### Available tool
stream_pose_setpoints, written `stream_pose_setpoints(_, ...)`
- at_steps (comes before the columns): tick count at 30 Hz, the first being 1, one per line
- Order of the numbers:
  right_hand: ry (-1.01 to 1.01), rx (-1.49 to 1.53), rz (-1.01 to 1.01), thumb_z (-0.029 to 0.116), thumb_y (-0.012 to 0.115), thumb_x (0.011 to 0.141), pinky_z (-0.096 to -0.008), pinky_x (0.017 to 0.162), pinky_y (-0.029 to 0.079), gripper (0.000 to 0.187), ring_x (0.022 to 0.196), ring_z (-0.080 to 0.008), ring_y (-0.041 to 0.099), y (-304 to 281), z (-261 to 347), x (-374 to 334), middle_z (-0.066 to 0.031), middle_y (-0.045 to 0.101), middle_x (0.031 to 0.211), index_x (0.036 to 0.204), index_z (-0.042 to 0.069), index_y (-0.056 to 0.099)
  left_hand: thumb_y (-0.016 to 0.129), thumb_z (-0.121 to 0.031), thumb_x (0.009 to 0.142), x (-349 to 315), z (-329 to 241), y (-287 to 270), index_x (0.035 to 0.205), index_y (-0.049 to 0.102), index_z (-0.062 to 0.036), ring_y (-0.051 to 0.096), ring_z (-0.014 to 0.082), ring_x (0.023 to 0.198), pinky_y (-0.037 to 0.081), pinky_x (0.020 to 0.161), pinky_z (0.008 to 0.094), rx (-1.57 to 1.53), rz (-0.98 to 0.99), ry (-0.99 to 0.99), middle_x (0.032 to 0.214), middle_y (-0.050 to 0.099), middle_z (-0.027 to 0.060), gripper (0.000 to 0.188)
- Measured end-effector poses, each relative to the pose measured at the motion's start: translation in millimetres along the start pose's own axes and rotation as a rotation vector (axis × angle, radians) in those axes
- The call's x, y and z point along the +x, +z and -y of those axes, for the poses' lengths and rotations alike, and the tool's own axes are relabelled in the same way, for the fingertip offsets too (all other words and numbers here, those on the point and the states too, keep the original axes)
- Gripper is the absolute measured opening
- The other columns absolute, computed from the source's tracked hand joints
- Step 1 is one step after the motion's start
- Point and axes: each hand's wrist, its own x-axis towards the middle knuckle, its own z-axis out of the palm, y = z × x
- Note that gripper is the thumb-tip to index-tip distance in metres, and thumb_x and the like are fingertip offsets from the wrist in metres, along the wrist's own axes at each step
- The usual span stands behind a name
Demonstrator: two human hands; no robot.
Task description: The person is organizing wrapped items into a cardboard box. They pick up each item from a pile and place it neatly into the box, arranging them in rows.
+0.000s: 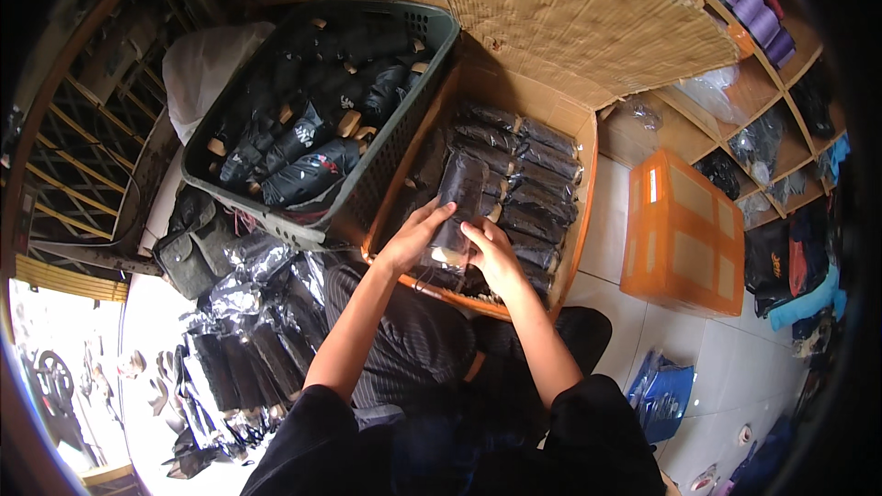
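Note:
Between my two hands is a black folding umbrella in clear plastic wrap, its pale handle end toward me. My left hand grips its left side, and my right hand closes on the right near the handle. Beneath it stands an open cardboard box with rows of similar wrapped umbrellas. Left of the box, a dark green plastic basket holds a loose heap of black folded umbrellas with light wooden handles.
Empty-looking clear bags and dark wrapped packs lie on the floor at left, by a grey bag. A taped orange carton stands right of the open box. Shelves with thread spools line the far right. A blue packet lies near right.

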Motion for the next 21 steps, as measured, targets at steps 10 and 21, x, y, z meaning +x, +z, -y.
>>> stream_pose_setpoints(10, -0.104, -0.028, -0.248, 0.023, 0.074, 0.087, -0.0346, 0.062, 0.061, 0.032, 0.088, -0.019, 0.065, -53.7, 28.8, 212.0, -0.0066, 0.064, 0.099, 0.106, 0.001, 0.06, 0.061, -0.025, 0.091, 10.3, 37.0, -43.1, 0.117, 0.06, -0.0009, 0.057, 0.0402, 0.104, 0.045, 0.092, 0.0469, 1.111, -0.248, 0.494, 0.111, 0.062, 0.0225, 0.036)
stream_pose_setpoints(21, -0.264, -0.853, -0.66, 0.037, 0.076, 0.082, -0.0435, 0.076, 0.052, 0.048, 0.091, -0.0382, 0.067, -59.2, 9.8, 357.1, -0.0257, 0.068, 0.1, 0.097, -0.008, 0.067, 0.065, -0.03, 0.082, -21.3, 73.7, -34.1, 0.095, 0.07, -0.0041, 0.066, 0.0256, 0.078, 0.052, 0.068, 0.0374, 1.402, -0.306, 0.502, 0.083, 0.067, 0.0081, 0.03)
